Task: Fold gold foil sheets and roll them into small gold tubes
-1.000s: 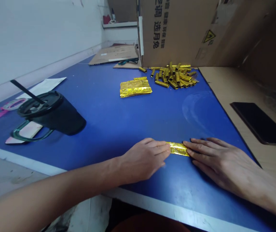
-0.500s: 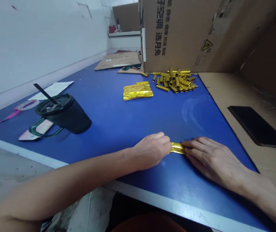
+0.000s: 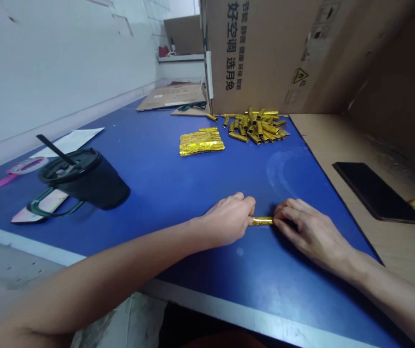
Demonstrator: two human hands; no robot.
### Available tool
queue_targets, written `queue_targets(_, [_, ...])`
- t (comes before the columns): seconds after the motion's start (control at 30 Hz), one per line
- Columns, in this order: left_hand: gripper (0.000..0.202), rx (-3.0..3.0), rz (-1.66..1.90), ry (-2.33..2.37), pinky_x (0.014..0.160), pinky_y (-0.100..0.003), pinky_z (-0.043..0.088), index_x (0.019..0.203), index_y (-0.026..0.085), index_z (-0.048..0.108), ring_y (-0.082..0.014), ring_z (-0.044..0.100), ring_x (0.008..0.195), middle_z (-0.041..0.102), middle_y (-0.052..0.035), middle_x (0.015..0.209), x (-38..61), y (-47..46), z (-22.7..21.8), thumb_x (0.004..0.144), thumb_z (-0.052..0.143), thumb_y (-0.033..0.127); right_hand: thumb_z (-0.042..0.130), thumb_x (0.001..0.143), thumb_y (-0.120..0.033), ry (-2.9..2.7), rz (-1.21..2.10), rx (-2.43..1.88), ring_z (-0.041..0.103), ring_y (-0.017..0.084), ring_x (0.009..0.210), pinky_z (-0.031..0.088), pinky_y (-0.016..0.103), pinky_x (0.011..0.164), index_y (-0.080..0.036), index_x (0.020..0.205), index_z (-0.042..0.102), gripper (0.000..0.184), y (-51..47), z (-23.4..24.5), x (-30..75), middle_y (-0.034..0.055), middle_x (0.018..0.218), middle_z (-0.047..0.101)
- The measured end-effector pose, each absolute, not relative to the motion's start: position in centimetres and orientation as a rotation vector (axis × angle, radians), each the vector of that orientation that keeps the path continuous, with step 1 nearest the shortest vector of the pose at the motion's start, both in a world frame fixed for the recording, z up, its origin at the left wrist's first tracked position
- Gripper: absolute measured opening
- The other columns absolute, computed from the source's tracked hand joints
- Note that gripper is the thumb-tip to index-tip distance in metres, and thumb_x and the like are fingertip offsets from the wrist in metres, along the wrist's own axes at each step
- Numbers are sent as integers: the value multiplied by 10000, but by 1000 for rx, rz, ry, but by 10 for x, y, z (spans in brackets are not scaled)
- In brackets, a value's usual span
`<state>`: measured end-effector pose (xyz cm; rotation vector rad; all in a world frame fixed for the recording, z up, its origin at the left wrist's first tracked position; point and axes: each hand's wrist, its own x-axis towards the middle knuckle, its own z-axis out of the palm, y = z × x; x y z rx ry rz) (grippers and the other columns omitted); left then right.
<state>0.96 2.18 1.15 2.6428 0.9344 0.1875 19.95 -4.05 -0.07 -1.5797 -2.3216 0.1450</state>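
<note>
A narrow gold foil strip (image 3: 262,221) lies between my hands, low over the blue tabletop (image 3: 149,188). My left hand (image 3: 231,218) pinches its left end with curled fingers. At the other end, the fingertips of my right hand (image 3: 303,224) are closed on the strip. Both ends are covered by the fingers. Farther back lies a flat stack of gold foil sheets (image 3: 202,142). Behind it to the right, a heap of small folded gold foil pieces (image 3: 258,126) rests near the cardboard.
A dark lidded mug (image 3: 96,179) with a straw stands at the left, beside a pink-and-white tape roll (image 3: 29,166) and white paper (image 3: 75,141). A large cardboard box (image 3: 265,58) walls off the back. A black phone (image 3: 377,192) lies on the right-hand wooden surface.
The foil between my hands has become narrower, from a flat creased strip to a slim folded one. My right fingers have curled from lying flatter. The view has shifted slightly.
</note>
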Motion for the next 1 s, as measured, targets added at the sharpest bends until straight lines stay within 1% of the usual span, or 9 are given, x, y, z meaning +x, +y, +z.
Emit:
queue_targets(0.23, [188,2557,-43,1045,603,-263,380,855,219,512,-176,552,722,591,0,803,10,24,20,761,486,380,418,833,-232,-2306,119,-1611,497,180,714,398,324,665,-201,742,532,150,-38,-3,201,40,750,540])
queue_targets(0.43, [142,2586,38,1000,631,-269,376,726,191,504,-183,541,759,572,-8,775,8,17,17,729,504,333,419,835,-235,-2300,119,-1596,503,184,724,400,333,674,-204,754,537,146,-38,-2,199,41,756,549])
queue_targets(0.57, [90,2524,148,966,601,-252,367,770,188,475,-152,527,690,564,4,745,5,12,16,757,487,277,427,839,-291,-2232,206,-1544,520,187,752,413,341,692,-200,808,530,141,-40,-1,200,46,793,569])
queue_targets(0.6, [78,2506,172,941,594,-248,365,792,190,467,-146,525,676,563,10,739,4,11,16,770,477,264,446,831,-324,-2213,235,-1517,525,190,783,417,343,708,-196,878,527,158,-40,0,200,52,837,576])
queue_targets(0.67, [54,2477,227,888,598,-244,366,811,191,454,-136,521,672,560,18,736,5,11,17,790,464,240,508,787,-412,-2230,252,-1465,526,204,852,415,356,749,-183,1048,486,348,-40,3,202,71,931,576])
queue_targets(0.73, [38,2455,286,851,609,-241,371,804,186,448,-131,515,683,555,17,748,6,10,18,798,464,220,543,745,-477,-2319,213,-1437,525,223,870,407,376,761,-174,1121,461,490,-41,6,203,85,956,576])
queue_targets(0.87, [26,2431,393,842,625,-240,382,795,178,456,-126,503,688,545,11,755,7,11,18,796,476,195,438,831,-425,-2396,236,-1460,536,186,708,405,335,656,-196,884,565,266,-43,11,204,49,775,601])
queue_targets(0.93, [29,2419,473,836,654,-245,391,816,171,476,-130,506,721,547,0,782,8,12,18,796,482,191,401,862,-371,-2328,346,-1458,526,158,650,398,297,617,-201,808,565,242,-44,11,203,28,710,591])
queue_targets(1.0, [108,2392,558,821,689,-250,398,885,164,500,-134,510,762,552,-14,834,8,14,20,787,510,207,394,869,-336,-2216,459,-1440,512,138,608,392,266,584,-199,780,564,237,-45,11,201,13,667,571])
